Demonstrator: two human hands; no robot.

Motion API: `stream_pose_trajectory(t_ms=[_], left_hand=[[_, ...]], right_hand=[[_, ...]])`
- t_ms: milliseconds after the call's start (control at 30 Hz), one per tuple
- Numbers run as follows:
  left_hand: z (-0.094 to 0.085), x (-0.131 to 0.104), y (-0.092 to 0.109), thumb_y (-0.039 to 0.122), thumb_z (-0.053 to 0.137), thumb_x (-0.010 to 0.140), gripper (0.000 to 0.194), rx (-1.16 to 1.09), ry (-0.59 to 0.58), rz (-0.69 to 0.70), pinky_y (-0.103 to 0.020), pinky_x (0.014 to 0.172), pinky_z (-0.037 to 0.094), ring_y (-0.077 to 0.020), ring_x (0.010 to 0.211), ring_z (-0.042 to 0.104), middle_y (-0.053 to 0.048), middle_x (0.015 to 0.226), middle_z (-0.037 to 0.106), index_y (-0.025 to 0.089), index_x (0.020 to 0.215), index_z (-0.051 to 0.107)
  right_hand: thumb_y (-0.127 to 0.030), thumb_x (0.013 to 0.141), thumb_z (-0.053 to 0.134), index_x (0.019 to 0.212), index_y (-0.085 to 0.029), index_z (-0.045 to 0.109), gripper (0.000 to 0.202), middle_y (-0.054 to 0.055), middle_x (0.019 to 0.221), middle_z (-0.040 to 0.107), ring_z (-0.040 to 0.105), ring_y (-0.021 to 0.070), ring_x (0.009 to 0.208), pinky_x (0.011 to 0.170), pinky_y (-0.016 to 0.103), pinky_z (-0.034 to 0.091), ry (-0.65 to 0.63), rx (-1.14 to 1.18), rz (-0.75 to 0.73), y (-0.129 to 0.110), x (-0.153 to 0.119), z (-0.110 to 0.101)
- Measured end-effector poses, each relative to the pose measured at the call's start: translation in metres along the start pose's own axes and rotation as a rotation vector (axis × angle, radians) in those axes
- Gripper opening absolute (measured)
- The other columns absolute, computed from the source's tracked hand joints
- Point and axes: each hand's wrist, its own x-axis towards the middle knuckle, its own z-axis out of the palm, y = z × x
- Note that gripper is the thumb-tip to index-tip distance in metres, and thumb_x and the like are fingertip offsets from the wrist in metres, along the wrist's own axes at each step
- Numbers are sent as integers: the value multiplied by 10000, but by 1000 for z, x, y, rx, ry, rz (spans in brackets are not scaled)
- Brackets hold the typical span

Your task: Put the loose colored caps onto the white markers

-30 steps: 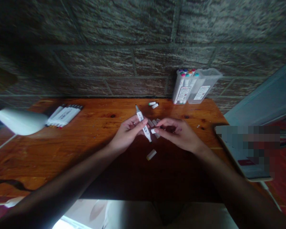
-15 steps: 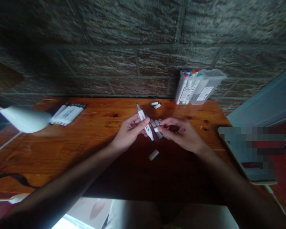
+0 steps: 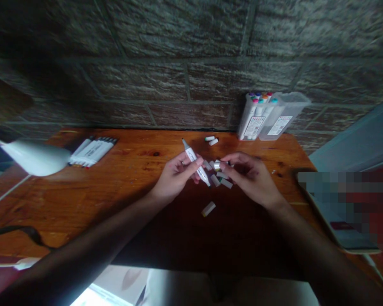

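Note:
Between the thumb and fingers of my left hand (image 3: 175,176) is a white double-ended marker (image 3: 196,163), tilted, with its dark tip bare at the upper end. My right hand (image 3: 250,176) pinches a small white marker cap (image 3: 218,165) just right of the marker, apart from it. Under and between the hands lies a pile of loose caps (image 3: 225,182), partly hidden by my fingers. One cap with a yellowish end (image 3: 208,209) lies nearer to me. Two more caps (image 3: 211,140) rest toward the wall.
A clear case of colourful-ended markers (image 3: 257,117) with its open half stands against the brick wall. A row of markers (image 3: 94,151) lies at left beside a white lamp (image 3: 36,158). A tablet-like object (image 3: 338,216), partly blurred out, sits at the right edge.
My right hand has moved slightly right and up with the cap, away from the marker. More of the cap pile shows. My left hand keeps hold of the marker.

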Motion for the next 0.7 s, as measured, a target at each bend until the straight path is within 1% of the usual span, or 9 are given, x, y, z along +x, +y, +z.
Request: stream_pose_trajectory(t_ms=[100,233,333,500,600,700], left_hand=[[1,0,1,402,757,805,300,-7,1,5,-187,503,494,-71,539,585,6,759,693,151,909,630],[-1,3,1,392,771,794,308,-10,43,5,-184,493,492,-64,518,571,19,718,668,141,896,624],[-5,5,0,401,770,791,314,-8,67,-1,-184,491,488,-65,519,567,20,707,660,140,885,623],[-6,3,0,412,768,787,310,-19,52,-36,-190,484,479,-73,526,567,9,738,678,154,887,629],[-4,1,1,410,766,789,299,-20,52,-44,-191,481,473,-74,522,564,4,735,682,154,860,630],[-2,-1,2,405,772,788,298,-15,60,-27,-189,486,474,-74,524,567,10,716,674,152,861,632]], right_hand=[[-377,837,722,976,-190,704,234,4,784,667,530,96,565,529,248,410,32,-21,3,2,0,0],[-399,848,708,952,-193,703,230,22,815,699,577,123,628,573,266,448,69,-22,9,7,1,3],[-401,846,713,955,-203,705,227,18,813,701,592,129,643,585,269,457,76,-36,10,3,-1,5],[-409,833,727,951,-209,709,233,23,812,698,612,141,655,586,273,477,72,-59,6,-5,-1,1],[-415,832,726,937,-209,705,232,27,817,709,620,145,670,611,276,497,96,-49,7,-2,2,-2],[-416,830,726,925,-202,699,235,27,804,712,618,141,658,600,269,496,123,-36,8,2,3,-2]])
